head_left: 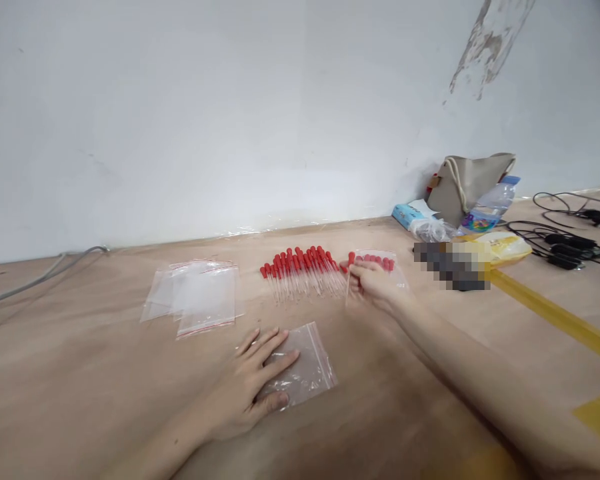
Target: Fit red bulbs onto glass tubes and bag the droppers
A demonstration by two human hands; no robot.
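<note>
My left hand [253,383] lies flat with fingers spread, pressing on a clear zip-lock bag [310,363] on the table. My right hand [373,281] is closed in a pinch around a dropper with a red bulb [351,258], its thin clear tube pointing down. Beneath and behind that hand lies another zip-lock bag [400,270] with several red-bulbed droppers in it, partly covered by the fingers. Just left of my right hand, a row of loose droppers [305,263] lies with red bulbs toward the wall. Several flat zip-lock bags [205,300] overlap at the left.
At the right stand a grey bag [465,183], a tilted plastic bottle [493,203] and a blue tissue pack [410,213]. A yellow packet [510,248], black cables [573,247] and yellow tape [555,313] are nearby. A grey cable [45,277] runs along the left.
</note>
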